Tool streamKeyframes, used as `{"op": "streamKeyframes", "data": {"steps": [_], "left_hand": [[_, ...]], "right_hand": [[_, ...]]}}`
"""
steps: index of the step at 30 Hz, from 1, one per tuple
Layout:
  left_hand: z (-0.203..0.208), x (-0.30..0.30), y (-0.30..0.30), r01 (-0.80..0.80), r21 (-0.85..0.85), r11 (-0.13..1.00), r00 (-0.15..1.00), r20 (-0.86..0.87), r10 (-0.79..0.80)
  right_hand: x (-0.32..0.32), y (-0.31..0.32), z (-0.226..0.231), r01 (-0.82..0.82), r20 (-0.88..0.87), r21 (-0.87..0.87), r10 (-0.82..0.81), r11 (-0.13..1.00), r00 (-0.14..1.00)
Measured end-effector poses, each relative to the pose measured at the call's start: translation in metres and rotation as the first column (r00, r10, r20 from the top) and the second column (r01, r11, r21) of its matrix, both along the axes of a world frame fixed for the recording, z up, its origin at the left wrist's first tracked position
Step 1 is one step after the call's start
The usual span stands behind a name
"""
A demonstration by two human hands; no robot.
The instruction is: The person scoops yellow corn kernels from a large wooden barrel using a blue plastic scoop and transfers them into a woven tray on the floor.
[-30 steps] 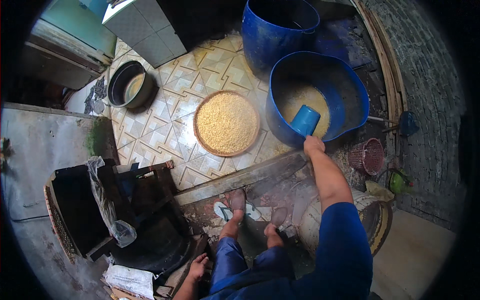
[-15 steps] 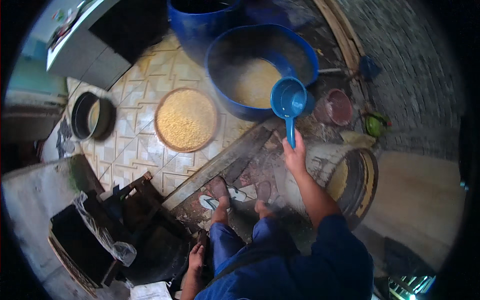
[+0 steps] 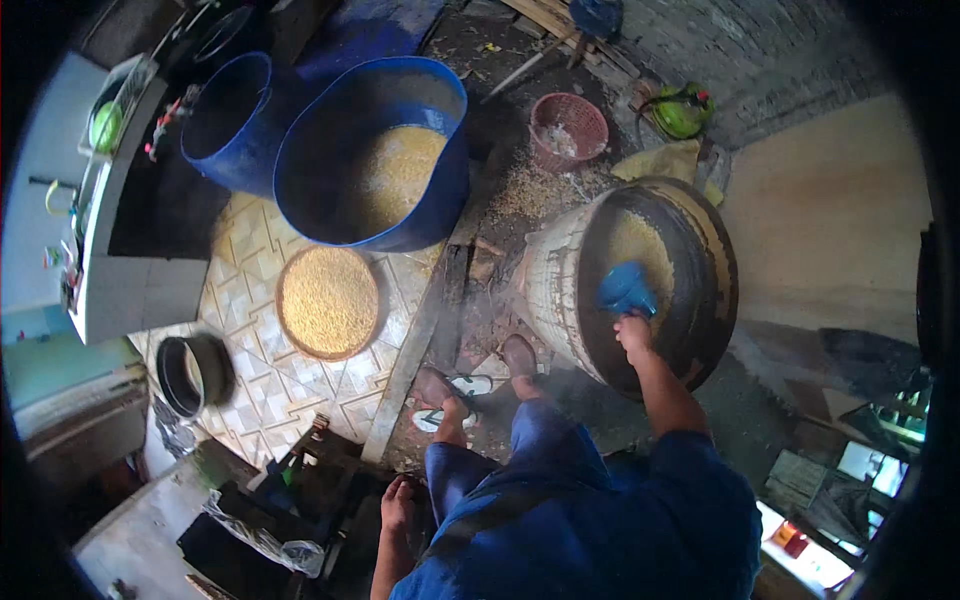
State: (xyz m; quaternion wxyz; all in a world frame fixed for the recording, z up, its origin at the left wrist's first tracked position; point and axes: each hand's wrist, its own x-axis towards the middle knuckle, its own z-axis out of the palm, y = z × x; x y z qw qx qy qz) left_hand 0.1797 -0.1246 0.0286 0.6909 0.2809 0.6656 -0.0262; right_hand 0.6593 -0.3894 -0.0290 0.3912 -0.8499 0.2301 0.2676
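Observation:
My right hand is closed around the handle of a blue plastic dipper. The dipper is inside the mouth of a big pale drum, over pale yellowish contents. It looks tilted, and I cannot tell whether it holds anything. My left hand hangs low beside my left leg, its fingers loosely bent and apart, with nothing visible in them. Dark wooden pieces stand near it.
A blue tub holds yellowish grains in cloudy liquid; another blue barrel stands beside it. A round tray of yellow grains and a dark pot sit on tiles. A red basket stands behind the drum. A raised ledge borders the tiles.
My right hand has carried the dipper from beside the blue tub, rightward and down into the drum's mouth. The view has turned to the right.

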Motion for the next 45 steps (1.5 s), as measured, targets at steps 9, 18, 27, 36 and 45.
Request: {"op": "streamKeyframes", "data": {"steps": [9,18,27,36,45], "left_hand": [[-0.003,0.007,-0.010,0.365,0.136,0.921,0.931,-0.077,-0.358],[-0.008,0.077,-0.043,0.631,0.101,0.769,0.776,-0.086,-0.625],[-0.017,0.039,-0.026,0.519,0.182,0.835,0.853,-0.059,-0.518],[-0.121,-0.062,-0.036,0.115,0.096,0.989,0.993,-0.019,-0.114],[-0.172,-0.093,-0.034,0.055,0.101,0.993,0.998,0.015,-0.057]], "right_hand": [[-0.039,-0.051,-0.228,-0.372,-0.334,-0.419,0.240,0.828,0.912],[-0.008,-0.108,-0.286,-0.922,-0.511,-0.197,0.768,0.334,0.388],[0.020,-0.039,-0.082,-0.301,-0.003,-0.325,0.317,0.897,0.948],[-0.046,0.162,0.261,-0.521,0.400,0.770,0.359,0.368,0.843],[-0.224,0.306,0.485,-0.695,0.760,0.393,0.638,-0.601,-0.122]]}}
